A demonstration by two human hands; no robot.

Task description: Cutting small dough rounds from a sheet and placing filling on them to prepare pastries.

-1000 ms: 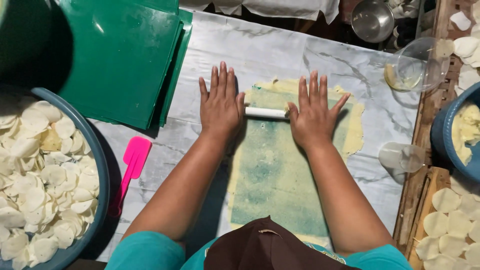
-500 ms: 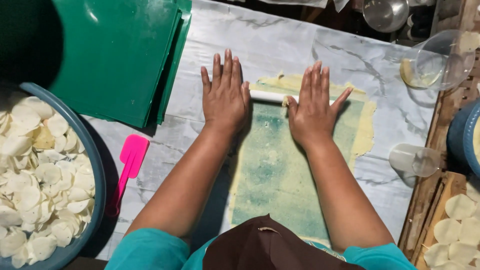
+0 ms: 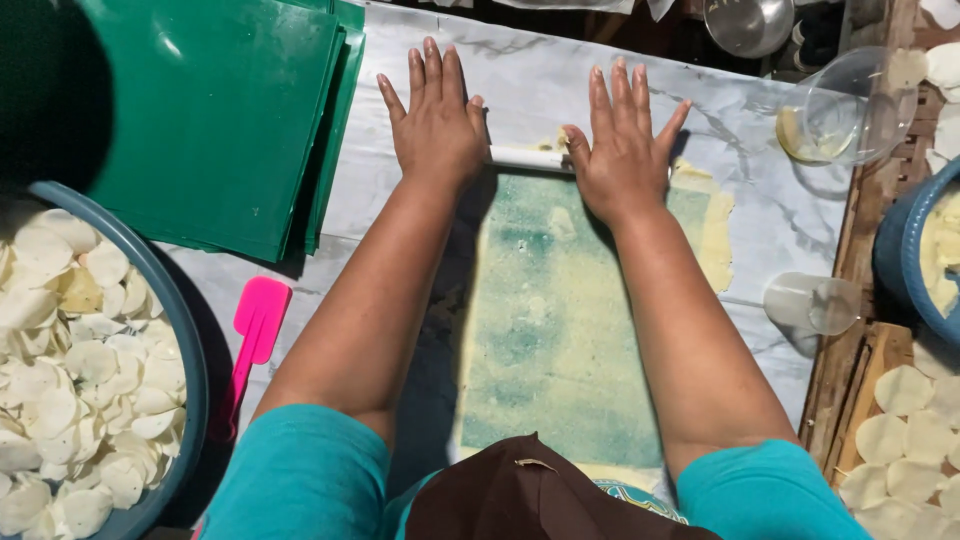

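Note:
My left hand [image 3: 436, 118] and my right hand [image 3: 621, 142] lie flat, fingers spread, on a white rolling pin [image 3: 528, 158] at the far end of a thin sheet of pale yellow dough [image 3: 560, 320]. The dough is spread over a green plastic sheet, whose colour shows through, on a marble-patterned table cover [image 3: 560, 75]. Only the short middle stretch of the pin shows between my palms; its ends are hidden under them.
A stack of green plastic sheets [image 3: 215, 110] lies at the far left. A blue basin [image 3: 186, 345] of round white dough discs sits at left, a pink spatula [image 3: 252, 335] beside it. At right: two clear cups [image 3: 812, 304], a blue bowl [image 3: 898, 262], discs on wood [image 3: 905, 425].
Both hands have pushed the rolling pin away from me towards the far end of the dough sheet; the view has tilted with them.

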